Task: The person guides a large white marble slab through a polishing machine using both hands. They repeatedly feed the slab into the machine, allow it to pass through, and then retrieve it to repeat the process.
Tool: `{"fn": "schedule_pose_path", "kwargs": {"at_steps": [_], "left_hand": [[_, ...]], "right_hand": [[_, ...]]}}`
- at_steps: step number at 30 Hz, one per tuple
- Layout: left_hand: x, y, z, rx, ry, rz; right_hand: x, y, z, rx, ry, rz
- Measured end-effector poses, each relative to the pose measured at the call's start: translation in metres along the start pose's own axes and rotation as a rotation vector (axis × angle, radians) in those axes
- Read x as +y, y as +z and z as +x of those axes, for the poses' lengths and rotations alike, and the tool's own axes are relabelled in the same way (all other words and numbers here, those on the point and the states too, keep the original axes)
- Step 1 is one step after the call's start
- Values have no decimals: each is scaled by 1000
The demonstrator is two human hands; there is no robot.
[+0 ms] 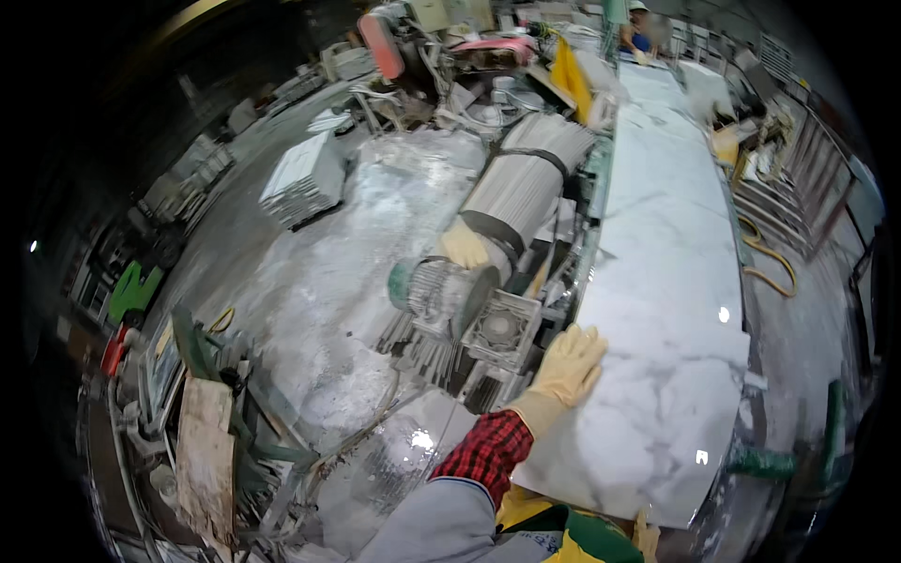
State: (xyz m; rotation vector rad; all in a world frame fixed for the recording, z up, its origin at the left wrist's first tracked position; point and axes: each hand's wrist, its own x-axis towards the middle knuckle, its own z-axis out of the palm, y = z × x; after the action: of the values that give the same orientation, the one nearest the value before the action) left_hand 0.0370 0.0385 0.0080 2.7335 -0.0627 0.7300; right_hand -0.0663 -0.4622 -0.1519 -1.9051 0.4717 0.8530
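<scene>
My left hand (569,364), in a cream rubber glove with a red-and-black checked cuff, lies with fingers stretched out on the left edge of a white marble slab (648,413) with grey veins. It rests near a line where this near slab meets a longer pale slab (671,235) reaching away from me. Both surfaces look wet and glossy. At the near slab's front edge, by my yellow-and-green apron (601,540), a cream sliver shows that may be part of my right hand (646,537). Its fingers cannot be made out.
Left of the slabs stand a motor (441,291) with another cream glove on it and a ribbed grey bundle (526,183). Stacked tiles (305,178) sit on the wet floor. Scrap boards (206,450) lean at lower left. A person (638,38) stands at the far end.
</scene>
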Motion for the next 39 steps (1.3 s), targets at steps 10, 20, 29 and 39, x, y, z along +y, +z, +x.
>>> {"fn": "schedule_pose_path", "kwargs": {"at_steps": [10, 20, 29, 39], "left_hand": [[-40, 32, 63, -29, 27, 118], [-8, 73, 184, -439, 202, -86], [-17, 49, 207, -633, -22, 112], [90, -68, 198, -225, -56, -447]], "right_hand": [[-1, 40, -45, 51, -323, -241], [-11, 44, -75, -40, -450, -652], [-7, 103, -18, -393, -15, 959], [-57, -15, -146, -31, -73, 1071]]}}
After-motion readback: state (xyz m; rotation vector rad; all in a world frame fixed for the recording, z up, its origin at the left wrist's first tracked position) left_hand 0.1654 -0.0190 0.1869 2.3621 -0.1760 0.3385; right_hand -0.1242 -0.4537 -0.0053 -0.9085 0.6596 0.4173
